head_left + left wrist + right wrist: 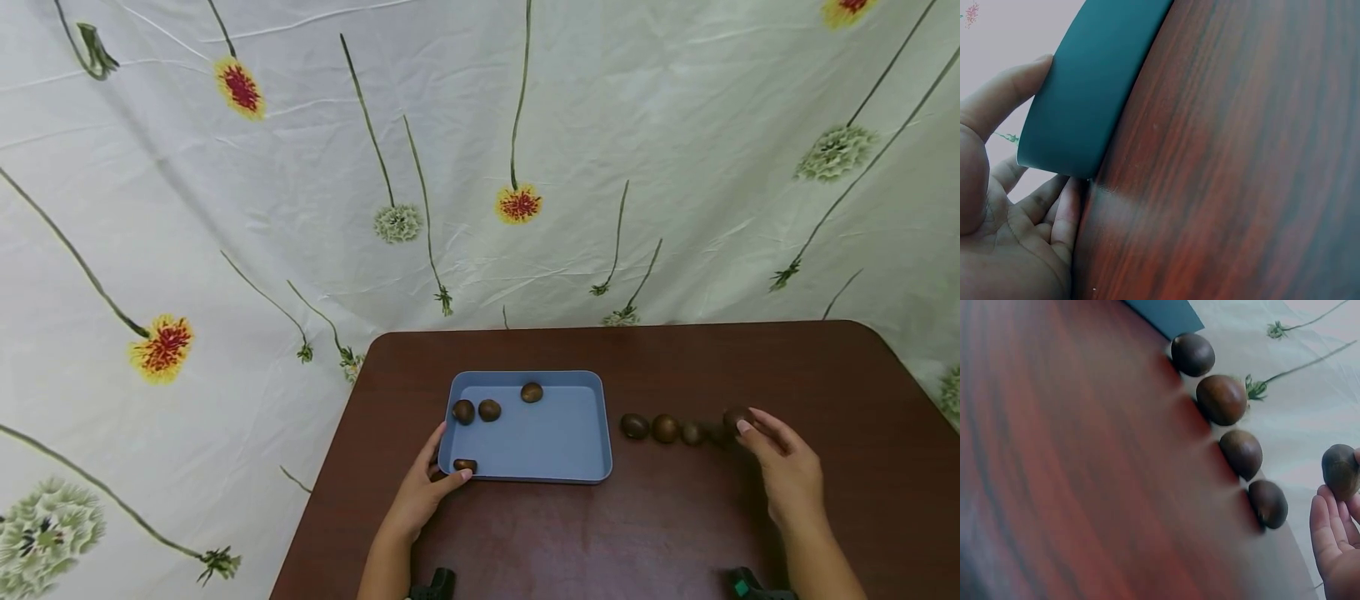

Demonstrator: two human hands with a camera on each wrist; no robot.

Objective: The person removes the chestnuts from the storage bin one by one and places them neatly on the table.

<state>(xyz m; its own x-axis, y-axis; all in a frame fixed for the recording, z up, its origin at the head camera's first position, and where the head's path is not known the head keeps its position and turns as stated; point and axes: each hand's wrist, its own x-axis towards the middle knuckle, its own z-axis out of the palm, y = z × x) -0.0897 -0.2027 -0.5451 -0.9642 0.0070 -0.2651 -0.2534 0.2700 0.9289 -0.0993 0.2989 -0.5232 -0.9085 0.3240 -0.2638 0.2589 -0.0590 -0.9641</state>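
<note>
My left hand (418, 496) grips the near left corner of a blue tray (543, 433), its thumb at the front rim and its fingers around the left side. Inside the tray lie several brown chestnuts (490, 410), one of them close by my left thumb. To the right, my right hand (789, 471) pinches a chestnut (1339, 470) between thumb and fingertips, held up at the right end of a row. That row of several chestnuts (1220, 400) stretches across the table from near the tray's right side toward my right hand.
The dark reddish-brown table (600, 533) has rounded far corners. Behind it hangs a white cloth (465, 100) printed with flowers. Dark wrist devices (757, 583) show at the bottom edge of the head view.
</note>
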